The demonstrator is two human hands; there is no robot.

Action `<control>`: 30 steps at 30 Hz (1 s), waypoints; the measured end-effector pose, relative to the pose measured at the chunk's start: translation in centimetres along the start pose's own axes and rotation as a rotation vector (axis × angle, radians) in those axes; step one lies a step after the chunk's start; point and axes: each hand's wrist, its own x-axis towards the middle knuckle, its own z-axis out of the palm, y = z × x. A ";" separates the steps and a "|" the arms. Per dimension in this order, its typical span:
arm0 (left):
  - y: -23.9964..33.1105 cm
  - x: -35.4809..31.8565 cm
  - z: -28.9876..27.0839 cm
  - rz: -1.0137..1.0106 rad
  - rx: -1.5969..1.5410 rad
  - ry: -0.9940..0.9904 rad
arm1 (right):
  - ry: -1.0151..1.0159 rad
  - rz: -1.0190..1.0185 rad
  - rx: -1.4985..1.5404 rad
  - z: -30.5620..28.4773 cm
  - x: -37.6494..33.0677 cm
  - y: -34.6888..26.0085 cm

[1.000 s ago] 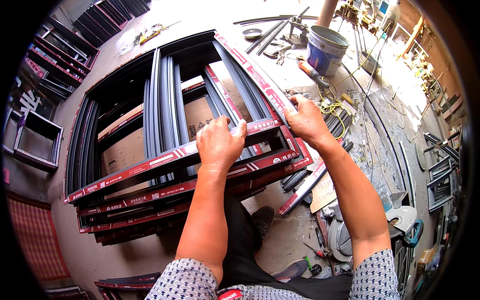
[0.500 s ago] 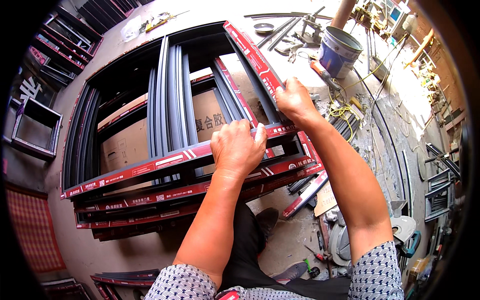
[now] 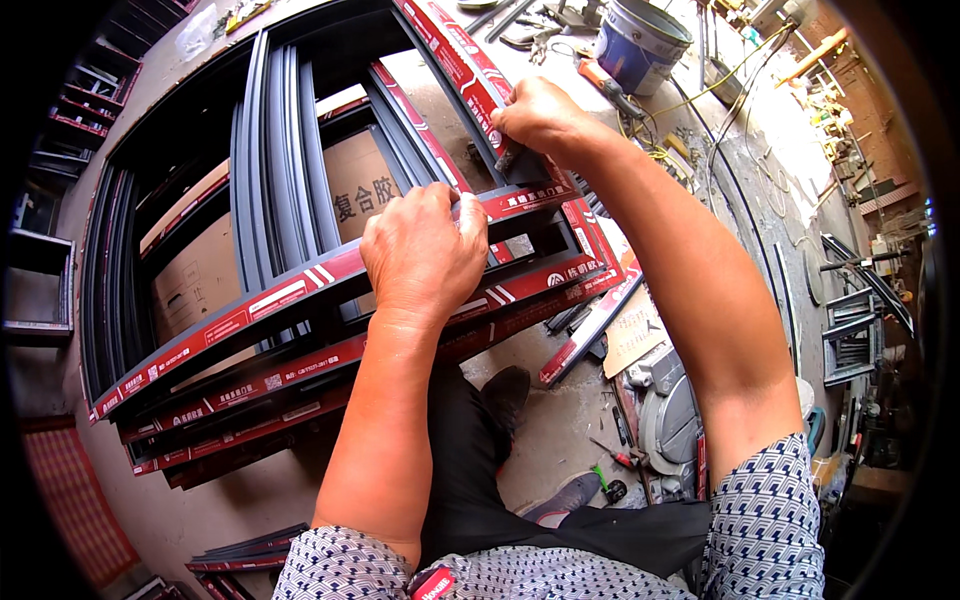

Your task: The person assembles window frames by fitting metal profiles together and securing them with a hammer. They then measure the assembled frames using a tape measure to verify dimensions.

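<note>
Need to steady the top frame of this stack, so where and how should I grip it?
Probably by the top frame's near rail, from the front, palm over it. That rail is a long, slim bar with open space behind it and a dark gap beneath near the right corner, so a hand could likely wrap it there. The left hand rests over this same rail.

Smooth metal frames [image 3: 262, 150], glossy red film [image 3: 222, 325]
The dark metal has a satin sheen, the film a plastic look; the cardboard [image 3: 345, 160] is matt, the sleeve [image 3: 770, 505] patterned cloth, the bucket [image 3: 632, 52] shiny, the floor [image 3: 560, 440] dull.
</note>
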 end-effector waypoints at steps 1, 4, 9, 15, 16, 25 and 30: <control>0.0 0.0 0.0 -0.004 -0.001 -0.009 | 0.015 -0.032 -0.014 0.2 0.1 0.1; -0.1 0.1 -0.2 -0.023 0.016 -0.040 | 0.010 -0.015 0.033 0.3 0.5 0.1; -0.2 0.0 -0.4 -0.011 0.005 -0.026 | -0.077 0.027 -0.037 -0.8 0.4 -1.3; -0.1 0.1 -0.3 -0.026 0.043 -0.056 | -0.010 -0.031 -0.209 -0.5 0.8 -1.1; -0.1 0.1 -0.3 -0.025 0.047 -0.054 | 0.016 -0.055 -0.257 -0.4 0.8 -1.1; -0.2 0.0 -0.1 -0.027 -0.012 -0.019 | 0.038 -0.129 -0.597 -0.6 1.0 -2.1; -0.1 0.1 -0.2 -0.026 -0.008 -0.022 | 0.039 -0.167 -0.667 -0.2 1.0 -2.1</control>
